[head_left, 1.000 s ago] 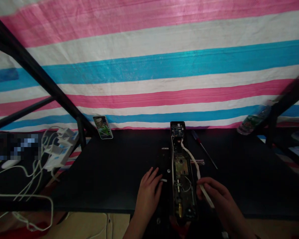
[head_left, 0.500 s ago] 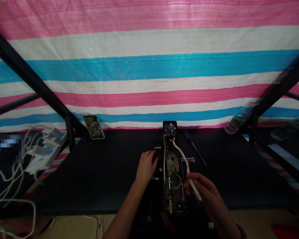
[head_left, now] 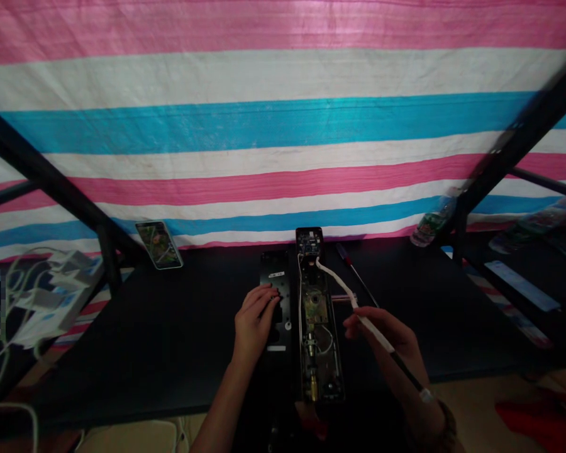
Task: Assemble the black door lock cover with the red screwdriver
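Note:
A long black smart door lock body, open side up, lies before me with a circuit board, a metal square and a brass-coloured cylinder inside. From its upper end runs a white-wrapped cable, which turns black and ends in a white plug. My right hand is closed, pinching this cable right of the lock. My left hand is closed on the left edge of a black back plate with holes and white labels, beside the lock; some fingertips are hard to make out.
A screwdriver and a small pinkish strip lie right of the lock. A phone leans at the back left, and a plastic bottle leans at the back right. White chargers and cables sit left.
My left hand and the back plate have shifted left, away from the lock body. My right hand still pinches the cable, whose black end and plug now show past it.

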Tool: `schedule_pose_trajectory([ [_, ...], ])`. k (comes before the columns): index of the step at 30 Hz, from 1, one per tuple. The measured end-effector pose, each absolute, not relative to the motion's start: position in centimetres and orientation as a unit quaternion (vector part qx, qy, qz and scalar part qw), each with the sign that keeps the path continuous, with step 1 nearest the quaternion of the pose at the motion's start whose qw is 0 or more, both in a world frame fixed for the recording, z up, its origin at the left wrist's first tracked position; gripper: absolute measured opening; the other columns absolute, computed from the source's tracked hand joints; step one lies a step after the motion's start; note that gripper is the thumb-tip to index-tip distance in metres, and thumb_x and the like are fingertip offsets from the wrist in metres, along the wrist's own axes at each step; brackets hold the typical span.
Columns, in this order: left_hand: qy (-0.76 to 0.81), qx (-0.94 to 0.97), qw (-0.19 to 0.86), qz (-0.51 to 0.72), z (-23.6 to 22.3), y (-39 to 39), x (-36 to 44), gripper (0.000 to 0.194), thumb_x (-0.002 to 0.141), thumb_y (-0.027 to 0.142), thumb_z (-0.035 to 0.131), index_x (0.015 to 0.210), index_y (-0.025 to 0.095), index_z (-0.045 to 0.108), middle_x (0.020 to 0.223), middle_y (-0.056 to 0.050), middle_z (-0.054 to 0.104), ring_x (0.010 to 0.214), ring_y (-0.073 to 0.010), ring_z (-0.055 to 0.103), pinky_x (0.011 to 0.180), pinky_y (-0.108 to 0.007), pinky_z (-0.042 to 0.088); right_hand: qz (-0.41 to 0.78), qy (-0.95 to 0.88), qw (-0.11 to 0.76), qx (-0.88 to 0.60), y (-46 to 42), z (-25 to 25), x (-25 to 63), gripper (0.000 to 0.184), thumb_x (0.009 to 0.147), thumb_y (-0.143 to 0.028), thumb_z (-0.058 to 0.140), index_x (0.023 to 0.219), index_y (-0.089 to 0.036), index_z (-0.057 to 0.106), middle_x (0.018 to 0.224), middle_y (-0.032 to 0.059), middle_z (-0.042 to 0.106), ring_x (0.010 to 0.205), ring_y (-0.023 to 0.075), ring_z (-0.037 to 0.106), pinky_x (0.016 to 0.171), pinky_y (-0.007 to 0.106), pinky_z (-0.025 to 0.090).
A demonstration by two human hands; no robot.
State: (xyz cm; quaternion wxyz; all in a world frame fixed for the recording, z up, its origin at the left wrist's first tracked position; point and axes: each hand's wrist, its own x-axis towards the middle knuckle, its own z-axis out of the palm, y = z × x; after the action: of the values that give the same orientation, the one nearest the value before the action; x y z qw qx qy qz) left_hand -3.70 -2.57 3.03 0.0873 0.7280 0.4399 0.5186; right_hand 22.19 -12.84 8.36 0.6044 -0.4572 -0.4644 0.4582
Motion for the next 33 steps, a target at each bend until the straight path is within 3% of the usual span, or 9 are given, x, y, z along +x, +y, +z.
schedule_pose_trajectory([
  [6, 0.423, 0.672, 0.016, 0.608, 9.3, -8.3, -5.0, 0.02, 0.085, 0.011, 0.07, 0.1, 0.023, 0.076, 0.098, -0.004, 0.076, 0.106, -0.0244, 0.069, 0.094, -0.041, 0.058, 0.41, -0.528, 0.579, -0.466, -11.5, 8.6, 20.1, 0.017, 0.093, -0.031, 0.064, 0.104, -0.025, 0.075, 0.089, 0.005, 0.079, 0.079, 0.0189, 0.075, 0.072, 0.027, 0.059],
  [10, 0.49, 0.5, 0.045, 0.713, 13.4, -12.0, -3.4, 0.013, 0.089, 0.02, 0.066, 0.082, 0.024, 0.076, 0.095, -0.004, 0.076, 0.104, -0.0253, 0.071, 0.092, -0.04, 0.059, 0.3, -0.587, 0.543, -0.52, -11.0, 8.1, 18.6, 0.019, 0.094, -0.029, 0.061, 0.105, -0.024, 0.076, 0.095, 0.0057, 0.079, 0.083, 0.0197, 0.075, 0.077, 0.028, 0.058],
  [14, 0.519, 0.463, 0.079, 0.714, 15.2, -13.4, -0.5, 0.01, 0.088, 0.022, 0.068, 0.087, 0.021, 0.078, 0.102, -0.003, 0.078, 0.101, -0.0243, 0.073, 0.086, -0.036, 0.063, 0.252, -0.599, 0.54, -0.535, -10.5, 8.3, 16.1, 0.02, 0.092, -0.028, 0.06, 0.104, -0.021, 0.076, 0.094, 0.0062, 0.079, 0.083, 0.0197, 0.074, 0.077, 0.028, 0.057],
  [17, 0.515, 0.488, 0.145, 0.69, 15.1, -13.1, 0.5, 0.01, 0.086, 0.019, 0.071, 0.091, 0.023, 0.08, 0.105, -0.002, 0.079, 0.104, -0.0231, 0.074, 0.089, -0.034, 0.063, 0.312, -0.59, 0.522, -0.531, -10.3, 9.0, 14.6, 0.021, 0.093, -0.031, 0.059, 0.101, -0.021, 0.076, 0.085, 0.0052, 0.077, 0.075, 0.0183, 0.071, 0.069, 0.027, 0.055],
  [23, 0.484, 0.508, 0.224, 0.676, 14.1, -11.9, 0.7, 0.015, 0.084, 0.02, 0.073, 0.095, 0.026, 0.081, 0.107, -0.003, 0.079, 0.106, -0.0257, 0.074, 0.093, -0.042, 0.063, 0.43, -0.483, 0.548, -0.53, -10.2, 10.0, 14.6, 0.026, 0.091, -0.041, 0.062, 0.091, -0.017, 0.073, 0.067, 0.0025, 0.068, 0.058, 0.0151, 0.061, 0.053, 0.023, 0.046],
  [33, 0.476, 0.484, 0.281, 0.679, 12.0, -10.2, 2.4, 0.013, 0.083, 0.025, 0.075, 0.094, 0.021, 0.081, 0.11, -0.009, 0.079, 0.104, -0.0271, 0.075, 0.09, -0.039, 0.064, 0.52, -0.489, 0.532, -0.456, -12.1, 10.8, 15.0, 0.042, 0.088, -0.057, 0.064, 0.096, -0.02, 0.08, 0.083, 0.0059, 0.076, 0.073, 0.0203, 0.068, 0.072, 0.032, 0.056],
])
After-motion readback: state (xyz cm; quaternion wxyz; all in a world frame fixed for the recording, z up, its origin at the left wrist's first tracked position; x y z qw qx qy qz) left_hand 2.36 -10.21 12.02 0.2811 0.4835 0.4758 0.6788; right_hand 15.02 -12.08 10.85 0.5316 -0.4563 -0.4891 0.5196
